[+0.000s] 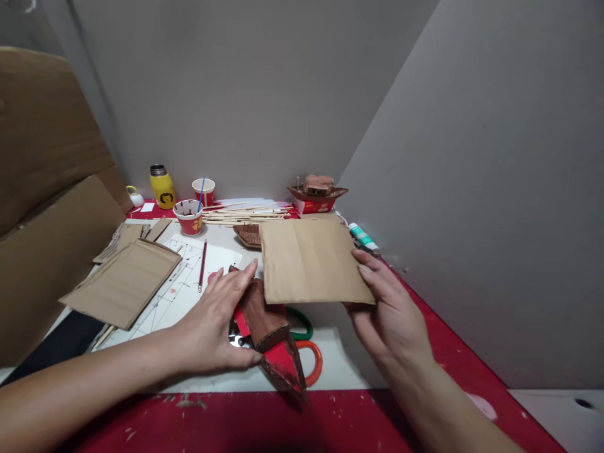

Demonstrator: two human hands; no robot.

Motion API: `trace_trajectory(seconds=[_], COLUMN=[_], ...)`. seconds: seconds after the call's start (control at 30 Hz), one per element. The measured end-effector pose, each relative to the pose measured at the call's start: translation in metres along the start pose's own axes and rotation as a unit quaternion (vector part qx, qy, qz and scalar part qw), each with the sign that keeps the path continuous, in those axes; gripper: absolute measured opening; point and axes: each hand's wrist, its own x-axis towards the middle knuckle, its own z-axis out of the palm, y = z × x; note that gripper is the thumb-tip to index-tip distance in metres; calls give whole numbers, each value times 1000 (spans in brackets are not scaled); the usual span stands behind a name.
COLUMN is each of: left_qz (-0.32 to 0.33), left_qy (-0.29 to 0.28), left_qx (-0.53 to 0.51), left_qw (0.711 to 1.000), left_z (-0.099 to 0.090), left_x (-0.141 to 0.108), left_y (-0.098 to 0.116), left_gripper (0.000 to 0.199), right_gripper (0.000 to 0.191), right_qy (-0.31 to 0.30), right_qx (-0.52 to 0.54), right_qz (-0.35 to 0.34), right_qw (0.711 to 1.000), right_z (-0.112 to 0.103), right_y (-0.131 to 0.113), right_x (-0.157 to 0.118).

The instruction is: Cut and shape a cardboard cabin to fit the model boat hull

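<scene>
My right hand (391, 308) pinches the right edge of a flat piece of brown cardboard (314, 261), raised above the white work surface. On the left, my left hand (221, 321) rests around a small red and brown cardboard boat (268, 321) with a curved brown roof, its thumb and fingers along the boat's left side. The cardboard's lower left corner overlaps the roof in view. Beneath and beside the boat lie scissors with an orange handle (315, 365) and a green handle (304, 324).
Stacked cardboard pieces (125, 280) and a pencil (202, 267) lie left on a drawn plan. Behind stand a paint cup (189, 220), another cup (207, 189), a yellow bottle (163, 189), wooden sticks (236, 214) and a model boat (318, 190). Large cardboard (51, 264) stands far left.
</scene>
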Motion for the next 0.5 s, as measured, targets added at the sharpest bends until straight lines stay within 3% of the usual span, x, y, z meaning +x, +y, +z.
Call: trace_trajectory(seconds=[0.3, 0.5], left_qz=[-51, -21], left_qy=[14, 68], left_qx=[-49, -104], left_qw=[997, 992], left_z=[3, 12], left_x=[-5, -14], left_y=[-1, -5], left_gripper=[125, 127], right_gripper=[41, 41], right_qy=[-20, -23], right_qx=[-7, -41], right_qz=[78, 92], right_qw=[997, 995], right_z=[6, 4], right_y=[11, 8], right_x=[-6, -4])
